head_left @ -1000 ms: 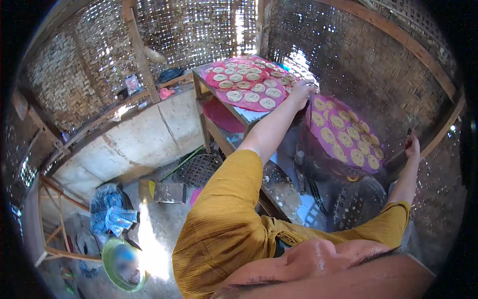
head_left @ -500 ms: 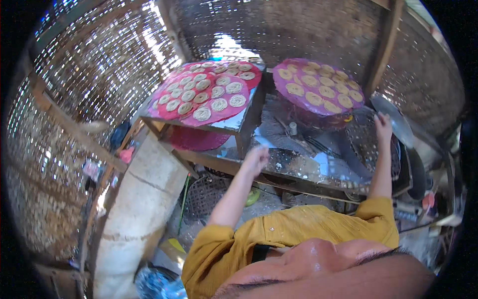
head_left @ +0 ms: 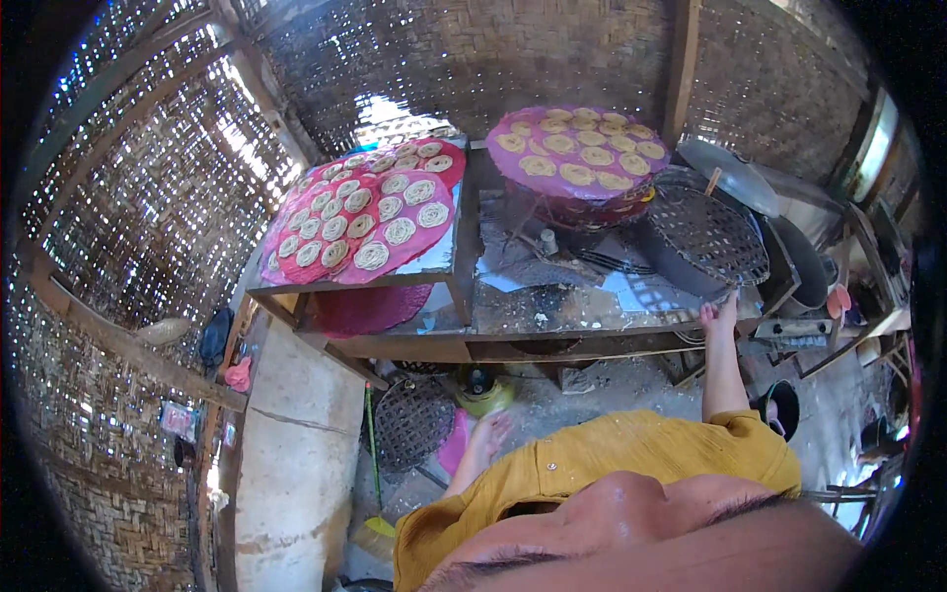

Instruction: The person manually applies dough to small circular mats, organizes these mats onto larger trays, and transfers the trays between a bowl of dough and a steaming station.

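My right hand (head_left: 720,312) is at the near rim of a round, dark woven bamboo tray (head_left: 702,232), its fingers closed on the edge. The tray rests over a large dark pan (head_left: 671,264) on the workbench, and a wooden stick pokes up at its far side. Low in front of my body is my left hand (head_left: 486,436), empty with its fingers apart, above the floor. Beyond the pan, a pink sheet (head_left: 513,163) bearing yellowish noodle-like coils tops a round basket (head_left: 577,212). Paler coils lie on overlapping pink and red sheets (head_left: 419,219) on a raised stand at left.
A grey metal lid (head_left: 728,176) leans behind the tray; a dark wok (head_left: 797,264) stands at its right. Below the bench are another woven tray (head_left: 414,424), a green container (head_left: 483,395) and a green-handled broom (head_left: 372,454). A black bucket (head_left: 779,409) stands at right.
My left hand has dropped from the bench's front edge to near my body. My right hand has moved from the woven tray's far side to its near rim. The view has shifted.
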Demonstrator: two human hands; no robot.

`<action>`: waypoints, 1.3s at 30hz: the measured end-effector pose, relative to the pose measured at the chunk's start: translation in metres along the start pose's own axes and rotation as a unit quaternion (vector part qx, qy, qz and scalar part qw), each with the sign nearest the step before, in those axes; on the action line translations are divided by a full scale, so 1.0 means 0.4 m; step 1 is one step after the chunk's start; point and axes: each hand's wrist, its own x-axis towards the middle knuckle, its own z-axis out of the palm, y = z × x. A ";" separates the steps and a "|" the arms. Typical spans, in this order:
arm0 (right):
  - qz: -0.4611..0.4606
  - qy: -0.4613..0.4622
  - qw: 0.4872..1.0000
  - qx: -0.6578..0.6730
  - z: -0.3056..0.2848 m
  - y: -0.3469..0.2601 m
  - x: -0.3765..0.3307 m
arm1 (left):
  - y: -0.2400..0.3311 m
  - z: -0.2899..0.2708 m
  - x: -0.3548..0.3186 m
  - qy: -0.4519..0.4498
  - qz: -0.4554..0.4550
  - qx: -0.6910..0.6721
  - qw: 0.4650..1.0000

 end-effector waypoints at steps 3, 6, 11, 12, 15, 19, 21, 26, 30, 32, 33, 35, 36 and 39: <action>0.001 -0.027 0.999 0.047 0.054 -0.006 0.047 | -0.099 -0.201 0.029 0.109 0.020 0.051 0.993; 0.040 -0.091 0.992 0.081 0.083 -0.018 0.123 | -0.192 -0.479 0.067 0.097 -0.038 0.105 0.989; -0.017 -0.148 0.985 0.086 0.116 -0.022 0.186 | -0.226 -0.473 -0.057 0.261 -0.015 0.106 0.959; -0.012 -0.124 0.986 0.108 0.116 -0.038 0.192 | -0.232 -0.465 -0.070 0.273 -0.010 0.107 0.956; -0.036 -0.151 0.981 0.117 0.116 -0.100 0.113 | -0.278 -0.433 -0.124 0.308 0.009 0.104 0.946; -0.086 -0.166 0.977 0.100 0.014 -0.232 0.011 | -0.343 -0.351 -0.153 0.318 0.035 0.117 0.940; -0.150 -0.232 0.958 0.070 -0.093 -0.286 0.009 | -0.378 -0.304 -0.164 0.321 0.048 0.128 0.937; -0.206 -0.193 0.955 0.095 -0.350 -0.440 -0.135 | -0.464 -0.158 -0.172 0.301 0.053 0.177 0.935; -0.264 -0.139 0.953 0.046 -0.572 -0.569 -0.136 | -0.489 -0.090 -0.201 0.277 0.030 0.252 0.927; -0.282 -0.105 0.953 0.024 -0.668 -0.633 -0.142 | -0.483 -0.069 -0.199 0.250 0.013 0.307 0.918; -0.284 -0.087 0.954 0.033 -0.717 -0.652 -0.143 | -0.474 -0.055 -0.196 0.234 0.003 0.340 0.911; -0.327 -0.047 0.944 -0.001 -0.828 -0.680 -0.118 | -0.459 -0.023 -0.195 0.206 -0.011 0.405 0.891; -0.330 -0.051 0.943 0.001 -0.883 -0.684 -0.118 | -0.454 -0.014 -0.189 0.189 -0.015 0.434 0.881; -0.419 -0.044 0.907 -0.023 -1.001 -0.692 -0.130 | -0.426 0.039 -0.160 0.144 -0.027 0.539 0.829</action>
